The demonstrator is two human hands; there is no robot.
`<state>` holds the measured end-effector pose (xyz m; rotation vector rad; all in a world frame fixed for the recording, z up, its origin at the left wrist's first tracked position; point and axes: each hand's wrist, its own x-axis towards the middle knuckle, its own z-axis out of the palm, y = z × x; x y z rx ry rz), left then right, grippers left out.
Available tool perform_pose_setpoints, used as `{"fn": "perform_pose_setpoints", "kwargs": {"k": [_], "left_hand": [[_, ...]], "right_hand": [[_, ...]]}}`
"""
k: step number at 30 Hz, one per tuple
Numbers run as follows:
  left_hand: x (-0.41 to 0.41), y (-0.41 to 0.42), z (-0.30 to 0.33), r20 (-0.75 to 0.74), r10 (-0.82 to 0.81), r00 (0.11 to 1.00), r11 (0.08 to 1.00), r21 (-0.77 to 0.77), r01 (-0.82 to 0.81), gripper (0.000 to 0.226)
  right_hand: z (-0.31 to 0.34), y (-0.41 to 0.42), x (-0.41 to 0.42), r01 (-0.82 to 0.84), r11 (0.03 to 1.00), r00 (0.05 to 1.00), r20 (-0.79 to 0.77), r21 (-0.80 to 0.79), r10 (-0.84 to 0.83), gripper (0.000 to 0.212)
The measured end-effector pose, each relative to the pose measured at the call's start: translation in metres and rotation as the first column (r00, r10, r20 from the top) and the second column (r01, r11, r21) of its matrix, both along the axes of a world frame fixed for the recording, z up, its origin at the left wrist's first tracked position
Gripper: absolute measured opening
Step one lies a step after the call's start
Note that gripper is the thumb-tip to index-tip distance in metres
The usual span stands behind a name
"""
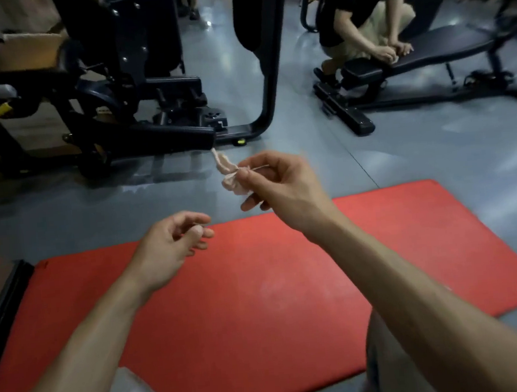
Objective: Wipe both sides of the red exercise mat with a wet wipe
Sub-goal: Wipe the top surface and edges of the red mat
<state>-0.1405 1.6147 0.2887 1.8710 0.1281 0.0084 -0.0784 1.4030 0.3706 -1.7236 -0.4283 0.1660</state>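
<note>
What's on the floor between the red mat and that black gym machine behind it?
Nothing: the head view shows only bare grey floor between the mat and the machine. The right hand holds the wipe in the air above that stretch.

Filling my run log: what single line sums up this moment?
right hand pinches wet wipe | left hand free | red mat flat on floor

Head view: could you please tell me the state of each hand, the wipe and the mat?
right hand: raised above the floor, pinches the wet wipe
wet wipe: crumpled, hanging from the fingertips, off the mat
left hand: loosely curled, holds nothing
red exercise mat: unrolled, flat on the grey floor
</note>
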Motion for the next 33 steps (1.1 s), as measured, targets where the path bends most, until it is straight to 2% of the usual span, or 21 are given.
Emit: {"fn": "perform_pose_setpoints", "kwargs": {"k": [3,6,10,12,14,17,20,23,26,30,33], "left_hand": [[0.026,-0.042,-0.007,-0.054,-0.07,0.996,0.998,0.002,0.07,0.022],[0.063,-0.086,-0.028,-0.114,-0.146,0.983,0.989,0.021,0.149,0.022],[0.123,-0.147,-0.071,-0.218,-0.287,0.933,0.95,0.055,0.306,0.023],[0.155,-0.189,-0.089,-0.293,-0.35,0.89,0.922,0.061,0.383,0.024],[0.161,-0.21,-0.083,-0.295,-0.387,0.874,0.906,0.058,0.42,0.021],[0.174,-0.255,-0.075,-0.332,-0.44,0.834,0.881,0.022,0.473,0.017],[0.181,-0.301,-0.069,-0.394,-0.485,0.781,0.842,0.03,0.539,0.027],[0.183,-0.339,-0.061,-0.512,-0.498,0.7,0.807,0.022,0.59,0.048],[0.182,-0.373,-0.05,-0.601,-0.489,0.632,0.782,0.018,0.623,0.038],[0.179,-0.433,-0.013,-0.698,-0.459,0.549,0.762,0.007,0.647,0.032],[0.181,-0.488,0.022,-0.724,-0.51,0.464,0.702,-0.039,0.712,0.028]], "right_hand": [[-0.033,-0.035,0.013,0.062,0.998,0.997,-0.033,-0.018,-0.062,0.012],[-0.077,-0.083,0.033,0.198,0.979,0.975,-0.09,-0.041,-0.201,0.019],[-0.137,-0.135,0.06,0.376,0.926,0.882,-0.299,-0.021,-0.365,0.023],[-0.153,-0.162,0.075,0.413,0.91,0.822,-0.414,-0.041,-0.392,0.023],[-0.148,-0.167,0.076,0.364,0.931,0.828,-0.458,-0.001,-0.324,0.022],[-0.147,-0.195,0.09,0.388,0.922,0.769,-0.554,0.01,-0.318,0.021],[-0.151,-0.224,0.095,0.504,0.864,0.65,-0.661,0.006,-0.374,0.021],[-0.151,-0.256,0.087,0.622,0.782,0.504,-0.786,0.043,-0.357,0.02],[-0.142,-0.3,0.069,0.699,0.713,0.387,-0.868,0.056,-0.311,0.015],[-0.121,-0.365,0.026,0.835,0.541,0.116,-0.928,-0.103,-0.354,0.01],[-0.086,-0.416,-0.003,0.859,0.487,0.014,-0.943,-0.16,-0.334,0.005]]}}
